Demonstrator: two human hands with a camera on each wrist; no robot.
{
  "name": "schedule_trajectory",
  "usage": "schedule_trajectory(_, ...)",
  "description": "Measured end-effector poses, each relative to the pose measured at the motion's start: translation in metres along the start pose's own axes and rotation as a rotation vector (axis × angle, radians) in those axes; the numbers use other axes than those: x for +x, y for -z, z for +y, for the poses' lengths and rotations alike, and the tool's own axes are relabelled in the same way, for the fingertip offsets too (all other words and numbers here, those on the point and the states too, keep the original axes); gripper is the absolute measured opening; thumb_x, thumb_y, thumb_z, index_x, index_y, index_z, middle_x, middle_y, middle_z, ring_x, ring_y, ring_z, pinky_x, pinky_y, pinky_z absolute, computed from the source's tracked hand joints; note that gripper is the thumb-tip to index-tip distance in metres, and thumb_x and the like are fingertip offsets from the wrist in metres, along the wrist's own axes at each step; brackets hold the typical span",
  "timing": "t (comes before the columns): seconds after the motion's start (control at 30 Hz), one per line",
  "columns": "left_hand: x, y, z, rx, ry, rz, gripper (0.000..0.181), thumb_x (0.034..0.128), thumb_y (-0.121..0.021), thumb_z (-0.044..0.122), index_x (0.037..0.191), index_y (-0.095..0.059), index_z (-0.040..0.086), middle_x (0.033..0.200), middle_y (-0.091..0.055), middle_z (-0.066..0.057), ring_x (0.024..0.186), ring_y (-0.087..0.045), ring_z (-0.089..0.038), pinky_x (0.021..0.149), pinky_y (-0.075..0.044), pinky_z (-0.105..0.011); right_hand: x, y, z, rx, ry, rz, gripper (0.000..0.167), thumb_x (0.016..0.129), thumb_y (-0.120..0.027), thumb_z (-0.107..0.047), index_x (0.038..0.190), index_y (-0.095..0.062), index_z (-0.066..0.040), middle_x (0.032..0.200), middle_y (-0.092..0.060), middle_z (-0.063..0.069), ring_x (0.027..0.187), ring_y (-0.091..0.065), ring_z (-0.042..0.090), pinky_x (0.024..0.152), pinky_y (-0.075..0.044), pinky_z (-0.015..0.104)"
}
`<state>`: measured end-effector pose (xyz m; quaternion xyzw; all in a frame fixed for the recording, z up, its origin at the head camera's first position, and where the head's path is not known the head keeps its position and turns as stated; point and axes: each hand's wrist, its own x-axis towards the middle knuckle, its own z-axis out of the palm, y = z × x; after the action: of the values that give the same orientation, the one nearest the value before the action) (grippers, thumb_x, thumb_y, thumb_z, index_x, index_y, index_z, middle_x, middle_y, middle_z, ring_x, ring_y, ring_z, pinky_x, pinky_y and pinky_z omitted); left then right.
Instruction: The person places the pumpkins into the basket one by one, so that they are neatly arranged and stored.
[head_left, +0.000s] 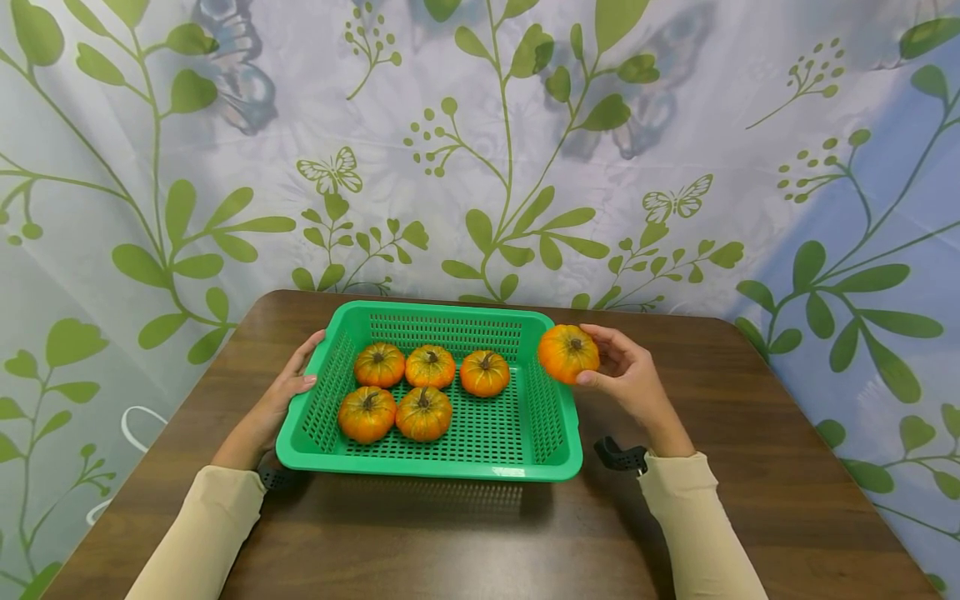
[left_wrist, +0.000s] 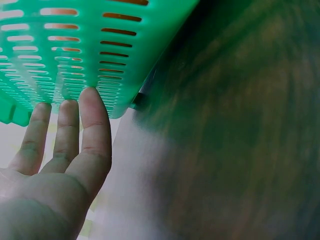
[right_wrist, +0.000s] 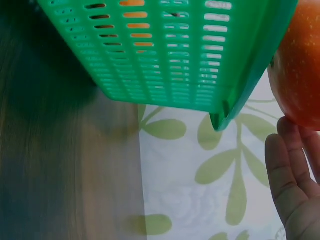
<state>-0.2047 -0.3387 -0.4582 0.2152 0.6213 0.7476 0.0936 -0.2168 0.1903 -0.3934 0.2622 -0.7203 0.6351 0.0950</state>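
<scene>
A green plastic basket (head_left: 450,472) with slotted walls stands on the table and holds several small orange pumpkins (head_left: 484,373), grouped toward its left side. My left hand (head_left: 279,402) holds the basket's left rim. Its thumb lies at the rim, and in the left wrist view its fingers (left_wrist: 95,120) touch the outer wall from below. Over the basket's right rim, my right hand (head_left: 628,372) grips another pumpkin (head_left: 567,353) from its right side, between thumb and fingers. That pumpkin (right_wrist: 303,70) is partly cut off in the right wrist view, with fingertips against its underside.
The brown wooden table (head_left: 757,467) extends to both sides and in front of the basket. A patterned cloth (head_left: 480,150) with green leaves and butterflies hangs behind it. Dark wrist-worn devices (head_left: 621,455) sit by the cuffs of the cream sleeves (head_left: 693,517).
</scene>
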Motion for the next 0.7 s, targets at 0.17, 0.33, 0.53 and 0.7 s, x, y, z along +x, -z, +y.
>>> schedule_trajectory(0.17,-0.001,-0.001,0.000,0.005,0.010,0.010,0.065,0.1130,-0.039,0.016,0.173,-0.018,0.031,0.161,-0.028,0.016,0.130,-0.055,-0.008,0.097,-0.056,-0.027,0.002,-0.006,-0.002,-0.016,0.023,-0.065,0.068,0.087,-0.090,-0.002,0.143,-0.055,0.017,0.129,-0.071,-0.007,0.113,-0.067,0.009,0.096,-0.055,0.020)
schedule_trajectory(0.33,0.000,-0.001,0.000,0.001,0.007,0.002,0.065,0.1133,-0.039,0.016,0.173,-0.018,0.031,0.161,-0.028,0.015,0.130,-0.055,-0.009,0.097,-0.056,-0.027,0.002,-0.012,-0.005,-0.072,0.018,-0.112,0.066,0.087,-0.090,-0.001,0.143,-0.058,0.014,0.132,-0.069,-0.009,0.118,-0.066,0.009,0.102,-0.053,0.021)
schedule_trajectory(0.53,0.000,-0.001,0.001,-0.004,0.000,-0.005,0.064,0.1134,-0.038,0.016,0.173,-0.019,0.033,0.161,-0.028,0.015,0.131,-0.055,-0.008,0.098,-0.056,-0.027,0.003,-0.021,-0.006,-0.134,0.028,-0.155,0.065,0.085,-0.090,0.001,0.142,-0.060,0.011,0.132,-0.069,0.003,0.119,-0.066,0.009,0.103,-0.052,0.021)
schedule_trajectory(0.7,0.000,-0.001,0.001,-0.004,0.004,-0.003,0.065,0.1131,-0.039,0.016,0.172,-0.019,0.033,0.160,-0.030,0.013,0.130,-0.055,-0.009,0.098,-0.057,-0.028,0.002,-0.027,-0.009,-0.199,0.031,-0.190,0.068,0.083,-0.090,0.005,0.144,-0.061,0.008,0.133,-0.068,0.023,0.121,-0.064,0.005,0.107,-0.050,0.021)
